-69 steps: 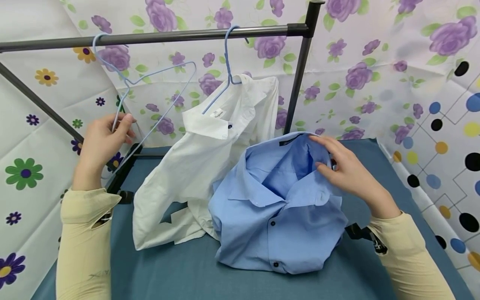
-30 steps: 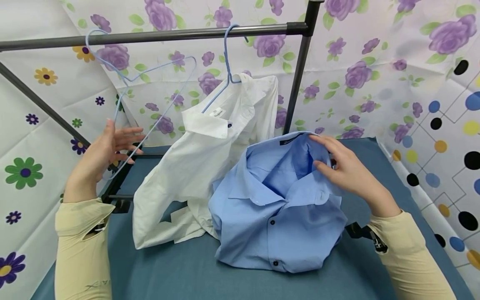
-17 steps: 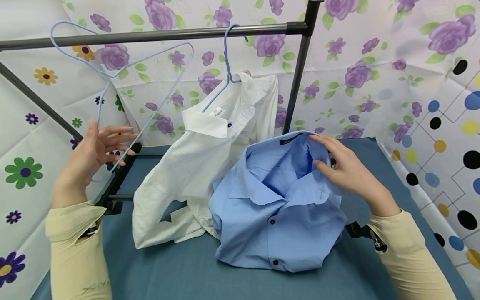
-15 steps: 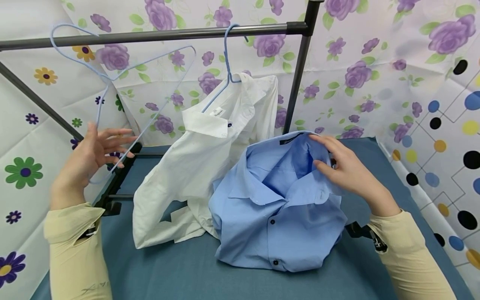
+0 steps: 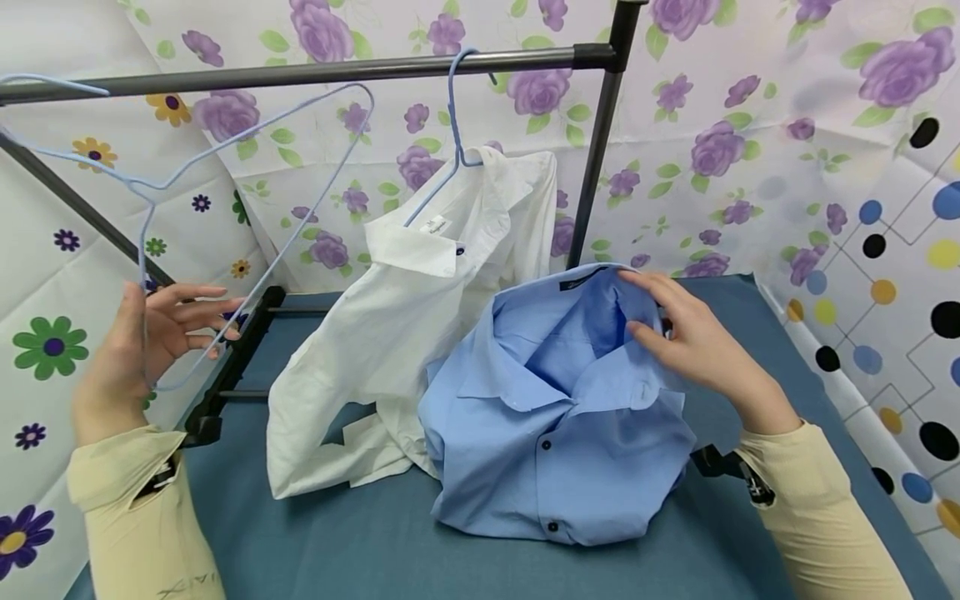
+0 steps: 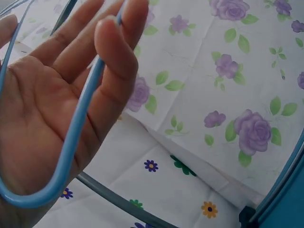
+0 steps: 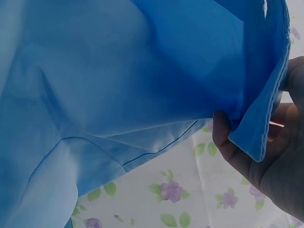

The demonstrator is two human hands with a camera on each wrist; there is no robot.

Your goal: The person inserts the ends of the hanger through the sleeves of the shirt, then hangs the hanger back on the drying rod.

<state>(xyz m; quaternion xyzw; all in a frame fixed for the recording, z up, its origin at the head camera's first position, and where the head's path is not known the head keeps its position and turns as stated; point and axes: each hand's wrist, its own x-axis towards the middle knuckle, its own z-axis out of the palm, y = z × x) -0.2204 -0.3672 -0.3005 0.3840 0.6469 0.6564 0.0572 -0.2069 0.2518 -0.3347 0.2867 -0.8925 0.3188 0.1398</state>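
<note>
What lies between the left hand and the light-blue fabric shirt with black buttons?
The head view shows the rack's black base bar and a white collared fabric shirt between the left hand and the blue shirt.

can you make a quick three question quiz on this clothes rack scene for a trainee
1. Fill in: the white shirt hangs from the rail on a ____ hanger.
2. Which garment does the right hand grip? A: the white shirt; B: the blue shirt; C: neither.
3. True or false: the second hanger, at the left hand, carries no garment.

Key: 1 blue; 2 B; 3 true.
</note>
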